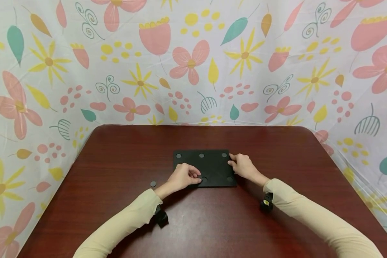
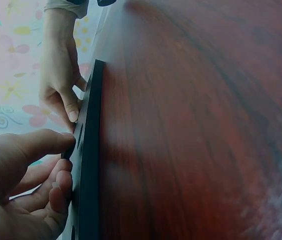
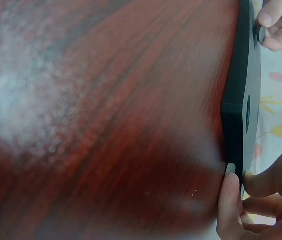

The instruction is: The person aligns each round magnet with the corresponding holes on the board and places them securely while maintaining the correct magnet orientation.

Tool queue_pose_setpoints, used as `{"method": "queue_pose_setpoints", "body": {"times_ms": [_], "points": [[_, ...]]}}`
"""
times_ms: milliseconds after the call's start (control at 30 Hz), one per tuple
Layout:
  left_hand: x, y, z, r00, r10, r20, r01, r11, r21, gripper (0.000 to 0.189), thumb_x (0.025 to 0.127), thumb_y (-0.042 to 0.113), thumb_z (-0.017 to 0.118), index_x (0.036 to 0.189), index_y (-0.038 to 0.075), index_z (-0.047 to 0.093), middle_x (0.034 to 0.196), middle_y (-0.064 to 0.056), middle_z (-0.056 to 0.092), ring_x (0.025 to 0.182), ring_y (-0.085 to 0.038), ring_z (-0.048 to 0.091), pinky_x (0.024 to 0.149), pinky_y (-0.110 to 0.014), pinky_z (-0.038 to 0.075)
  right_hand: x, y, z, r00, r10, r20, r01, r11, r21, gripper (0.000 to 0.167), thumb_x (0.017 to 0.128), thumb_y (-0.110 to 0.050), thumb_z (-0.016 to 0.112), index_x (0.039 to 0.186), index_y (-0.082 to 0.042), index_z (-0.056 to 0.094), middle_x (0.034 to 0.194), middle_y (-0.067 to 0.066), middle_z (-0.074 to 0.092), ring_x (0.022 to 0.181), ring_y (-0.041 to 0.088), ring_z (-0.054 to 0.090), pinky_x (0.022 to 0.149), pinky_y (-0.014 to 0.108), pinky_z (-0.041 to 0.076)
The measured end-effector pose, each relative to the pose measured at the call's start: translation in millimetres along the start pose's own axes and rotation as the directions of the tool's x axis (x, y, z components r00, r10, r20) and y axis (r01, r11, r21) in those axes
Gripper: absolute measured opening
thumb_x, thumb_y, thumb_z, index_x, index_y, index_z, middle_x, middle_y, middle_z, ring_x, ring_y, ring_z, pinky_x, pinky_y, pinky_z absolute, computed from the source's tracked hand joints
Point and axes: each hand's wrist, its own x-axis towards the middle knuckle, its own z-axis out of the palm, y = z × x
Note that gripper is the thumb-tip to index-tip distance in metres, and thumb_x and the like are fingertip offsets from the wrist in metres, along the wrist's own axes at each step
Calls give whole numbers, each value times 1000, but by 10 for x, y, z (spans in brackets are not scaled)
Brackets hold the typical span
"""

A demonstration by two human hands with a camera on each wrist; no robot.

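Note:
A flat black rectangular board (image 1: pixel 213 166) lies on the table, with several round grey discs along its far edge and at its near right corner. My left hand (image 1: pixel 182 177) pinches a small dark disc (image 2: pixel 69 149) between thumb and fingertips. It holds the disc tilted on edge, close over a round recess (image 1: pixel 204 178) in the board's near side. At the board's right edge, my right hand (image 1: pixel 245 166) grips it, thumb on the top face and a finger (image 3: pixel 229 195) against the side. A loose grey disc (image 1: pixel 153 184) lies left of the board, beside my left wrist.
The dark red wooden table (image 1: pixel 213 222) has rounded far corners. A white curtain (image 1: pixel 193 93) with a flower print hangs behind it and along both sides. Black wrist cameras hang under both cream sleeves (image 1: pixel 132 215), low over the tabletop.

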Motion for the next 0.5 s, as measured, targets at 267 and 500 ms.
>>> {"method": "queue_pose_setpoints", "body": {"times_ms": [267,500], "points": [[18,27,35,1000,1,6,-1,999,35,13,80,11,79,92,7,77,78,-1,70,67,-4,60,65,-18,51,-7,8,7,1000,-6,-4,6,1000,-13,42,96,-6,56,133,15,49,116,35,61,46,11,59,44,22,45],[25,48,57,1000,-4,27,3,1000,24,15,81,10,78,95,6,77,79,0,70,67,-4,60,65,-18,51,-6,19,22,1000,-5,-2,5,1000,-8,42,97,-6,56,132,15,49,123,35,57,46,11,57,44,23,45]]}}
